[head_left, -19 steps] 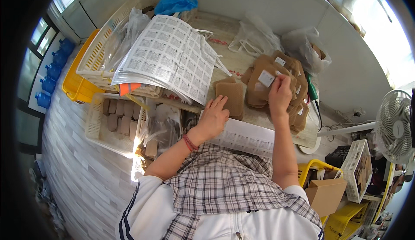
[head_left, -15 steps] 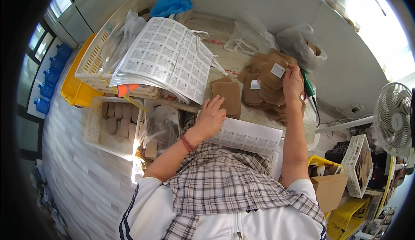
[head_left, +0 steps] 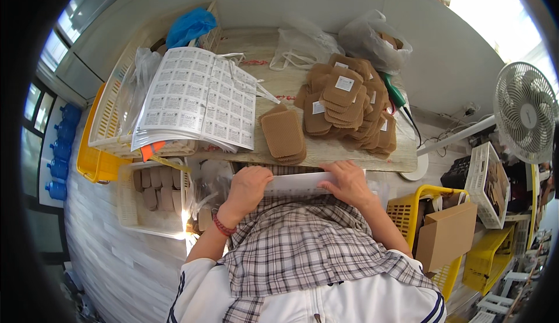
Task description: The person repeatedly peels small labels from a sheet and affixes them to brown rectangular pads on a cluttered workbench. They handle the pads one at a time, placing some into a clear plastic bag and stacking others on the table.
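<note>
In front of my body, at the near edge of the table, a white label sheet (head_left: 296,183) is held between my two hands. My left hand (head_left: 249,188) grips its left end with curled fingers. The right end is pinched by my right hand (head_left: 347,182), thumb toward the middle. The sheet looks bent, and its lower part drops toward my lap. Just beyond my hands lies a small stack of brown rounded pads (head_left: 282,135) with no labels on top. Right of it spreads a larger pile of brown pads (head_left: 348,110), several bearing small white labels.
A thick stack of printed label sheets (head_left: 186,99) leans across a white basket (head_left: 108,134) at left. Clear plastic bags (head_left: 303,46) and a green-handled tool (head_left: 394,92) lie behind and beside the pads. A white fan (head_left: 527,113) and a yellow basket (head_left: 402,215) stand right.
My right hand has left the brown pad pile and come back to the label sheet. My left hand has moved off the small stack onto the sheet's left end. The sheet is now lifted and bent.
</note>
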The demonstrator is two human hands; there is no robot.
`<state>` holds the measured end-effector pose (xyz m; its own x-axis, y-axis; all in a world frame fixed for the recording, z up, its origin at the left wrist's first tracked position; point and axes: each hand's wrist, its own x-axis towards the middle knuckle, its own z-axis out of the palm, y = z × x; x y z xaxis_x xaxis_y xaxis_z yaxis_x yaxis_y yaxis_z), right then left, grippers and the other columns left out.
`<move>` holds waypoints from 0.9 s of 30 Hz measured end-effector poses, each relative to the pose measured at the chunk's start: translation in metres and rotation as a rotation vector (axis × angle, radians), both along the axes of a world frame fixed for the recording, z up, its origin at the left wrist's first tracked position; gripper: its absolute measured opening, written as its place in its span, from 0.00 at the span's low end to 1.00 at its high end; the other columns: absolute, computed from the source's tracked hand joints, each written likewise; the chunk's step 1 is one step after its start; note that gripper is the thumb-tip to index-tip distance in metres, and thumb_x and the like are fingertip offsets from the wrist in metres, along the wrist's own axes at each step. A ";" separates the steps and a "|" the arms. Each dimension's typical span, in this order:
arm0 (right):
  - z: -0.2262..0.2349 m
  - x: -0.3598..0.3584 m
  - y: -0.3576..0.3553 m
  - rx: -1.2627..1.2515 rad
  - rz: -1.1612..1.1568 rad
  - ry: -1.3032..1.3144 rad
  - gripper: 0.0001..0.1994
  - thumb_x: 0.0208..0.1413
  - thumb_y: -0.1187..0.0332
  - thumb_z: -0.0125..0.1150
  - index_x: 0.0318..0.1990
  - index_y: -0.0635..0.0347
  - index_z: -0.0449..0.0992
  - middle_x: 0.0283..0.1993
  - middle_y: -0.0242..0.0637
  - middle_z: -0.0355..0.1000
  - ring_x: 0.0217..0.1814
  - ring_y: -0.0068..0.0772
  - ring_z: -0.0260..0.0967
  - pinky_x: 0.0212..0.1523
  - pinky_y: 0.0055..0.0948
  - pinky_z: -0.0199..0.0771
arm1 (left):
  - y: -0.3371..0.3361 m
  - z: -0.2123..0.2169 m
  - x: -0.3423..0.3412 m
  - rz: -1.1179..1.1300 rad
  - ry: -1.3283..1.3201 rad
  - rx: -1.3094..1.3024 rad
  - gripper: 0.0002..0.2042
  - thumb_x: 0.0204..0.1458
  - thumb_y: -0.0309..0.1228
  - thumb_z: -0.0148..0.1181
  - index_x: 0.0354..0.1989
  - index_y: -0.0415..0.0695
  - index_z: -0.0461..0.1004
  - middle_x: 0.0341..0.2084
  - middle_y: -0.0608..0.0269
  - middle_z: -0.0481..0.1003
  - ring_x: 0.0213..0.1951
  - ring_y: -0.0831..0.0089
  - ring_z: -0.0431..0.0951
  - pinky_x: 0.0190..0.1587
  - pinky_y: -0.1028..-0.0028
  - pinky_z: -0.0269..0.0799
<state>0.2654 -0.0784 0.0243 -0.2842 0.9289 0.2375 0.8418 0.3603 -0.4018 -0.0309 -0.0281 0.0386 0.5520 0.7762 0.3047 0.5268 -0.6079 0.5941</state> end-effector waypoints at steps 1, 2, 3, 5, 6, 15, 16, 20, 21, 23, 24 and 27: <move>-0.006 0.000 -0.006 -0.046 0.017 0.008 0.20 0.56 0.53 0.64 0.49 0.55 0.77 0.38 0.40 0.78 0.42 0.44 0.75 0.47 0.39 0.71 | -0.003 -0.003 -0.003 -0.008 -0.022 -0.018 0.04 0.55 0.26 0.57 0.31 0.39 0.75 0.27 0.56 0.76 0.33 0.54 0.75 0.39 0.62 0.69; -0.010 0.000 -0.011 -0.092 0.034 0.018 0.20 0.56 0.51 0.64 0.48 0.55 0.77 0.36 0.39 0.78 0.40 0.44 0.75 0.45 0.40 0.71 | -0.004 -0.007 -0.006 -0.016 -0.044 -0.036 0.04 0.55 0.26 0.57 0.31 0.39 0.75 0.26 0.55 0.76 0.32 0.54 0.75 0.38 0.61 0.69; -0.013 0.001 -0.015 -0.105 0.030 0.036 0.19 0.57 0.51 0.63 0.45 0.56 0.77 0.33 0.41 0.77 0.36 0.47 0.75 0.41 0.41 0.72 | -0.005 -0.010 -0.007 -0.023 -0.065 -0.055 0.04 0.55 0.26 0.57 0.31 0.39 0.75 0.26 0.55 0.76 0.31 0.53 0.75 0.37 0.60 0.69; -0.005 -0.005 -0.014 -0.125 0.026 0.080 0.19 0.58 0.50 0.61 0.37 0.59 0.76 0.26 0.43 0.75 0.29 0.51 0.73 0.34 0.45 0.72 | -0.002 -0.006 -0.008 -0.004 -0.022 -0.113 0.05 0.55 0.27 0.57 0.32 0.38 0.76 0.27 0.54 0.76 0.32 0.53 0.76 0.37 0.60 0.70; -0.005 -0.006 -0.015 -0.175 0.029 0.081 0.21 0.60 0.47 0.57 0.33 0.60 0.75 0.24 0.48 0.73 0.27 0.56 0.72 0.30 0.47 0.71 | 0.000 -0.003 -0.008 0.007 -0.001 -0.141 0.05 0.55 0.27 0.57 0.32 0.38 0.76 0.27 0.54 0.77 0.33 0.53 0.76 0.37 0.61 0.70; -0.031 0.005 0.017 -0.327 -0.034 -0.034 0.21 0.56 0.50 0.63 0.37 0.63 0.76 0.37 0.46 0.76 0.41 0.53 0.74 0.42 0.45 0.74 | 0.032 -0.021 -0.006 -0.020 0.495 -0.213 0.09 0.53 0.32 0.59 0.37 0.40 0.79 0.33 0.51 0.78 0.38 0.51 0.77 0.43 0.58 0.72; -0.037 0.003 0.005 -0.243 -0.057 0.025 0.20 0.55 0.52 0.65 0.38 0.63 0.76 0.38 0.46 0.75 0.42 0.53 0.74 0.42 0.45 0.74 | 0.024 -0.025 -0.005 -0.009 0.487 -0.188 0.09 0.53 0.31 0.59 0.37 0.40 0.79 0.33 0.51 0.78 0.39 0.51 0.77 0.44 0.57 0.72; -0.037 0.019 -0.022 -0.030 -0.272 0.270 0.16 0.51 0.60 0.69 0.41 0.61 0.76 0.40 0.42 0.74 0.44 0.50 0.73 0.43 0.41 0.75 | 0.021 -0.019 0.002 0.008 0.396 -0.207 0.09 0.53 0.30 0.59 0.37 0.39 0.78 0.36 0.51 0.78 0.39 0.51 0.77 0.43 0.59 0.73; -0.037 0.026 -0.027 -0.001 -0.350 0.353 0.15 0.52 0.61 0.69 0.41 0.61 0.76 0.40 0.41 0.74 0.43 0.50 0.73 0.43 0.41 0.75 | 0.021 -0.014 0.005 0.007 0.396 -0.223 0.09 0.52 0.30 0.59 0.37 0.39 0.78 0.37 0.51 0.78 0.38 0.51 0.77 0.43 0.59 0.73; -0.050 0.055 -0.030 0.127 -0.493 0.542 0.14 0.53 0.64 0.69 0.44 0.60 0.76 0.40 0.41 0.74 0.41 0.43 0.74 0.41 0.35 0.76 | 0.025 0.002 0.014 0.021 0.308 -0.315 0.09 0.53 0.29 0.60 0.39 0.39 0.78 0.37 0.52 0.78 0.38 0.53 0.78 0.43 0.60 0.73; -0.054 0.071 -0.033 0.157 -0.598 0.655 0.14 0.55 0.65 0.68 0.45 0.61 0.76 0.40 0.40 0.75 0.40 0.39 0.75 0.41 0.33 0.76 | 0.027 0.009 0.018 0.035 0.264 -0.364 0.09 0.53 0.29 0.60 0.39 0.39 0.78 0.38 0.53 0.79 0.38 0.54 0.78 0.43 0.61 0.73; -0.069 0.133 -0.038 0.191 -0.856 0.960 0.15 0.59 0.67 0.65 0.50 0.66 0.75 0.46 0.40 0.76 0.43 0.28 0.74 0.41 0.27 0.76 | 0.046 0.026 0.053 0.057 -0.075 -0.481 0.15 0.53 0.29 0.62 0.49 0.41 0.76 0.47 0.54 0.77 0.47 0.58 0.78 0.50 0.63 0.72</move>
<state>0.3989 -0.1160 -0.0442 0.7349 0.6585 0.1620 0.2382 -0.0270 -0.9708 0.0216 0.0177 0.0643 0.4949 0.8669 -0.0589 0.4962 -0.2264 0.8382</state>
